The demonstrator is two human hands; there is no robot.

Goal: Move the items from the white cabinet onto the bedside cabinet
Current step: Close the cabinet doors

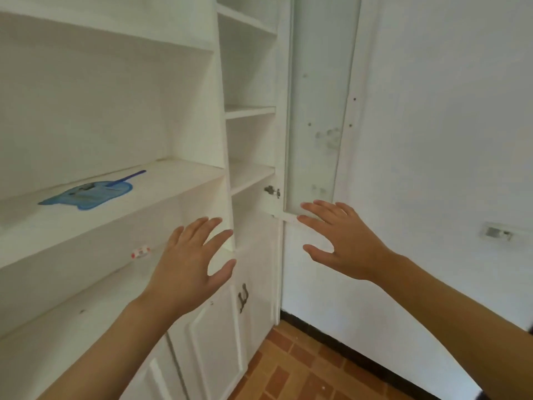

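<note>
Your left hand (189, 264) and right hand (343, 241) hover spread, holding nothing; blue item (89, 192) lies on the white cabinet (173, 180) shelf, far left; small red-white item (140, 252) below; both unmoved; bedside cabinet unseen.

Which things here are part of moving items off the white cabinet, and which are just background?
Part of the job:
blue fan lying on a shelf
small red-and-white item on the shelf below
white cabinet
left hand and right hand, both open and empty

Background:
glass door, standing open
lower door handle
wall socket
tiled floor
</note>
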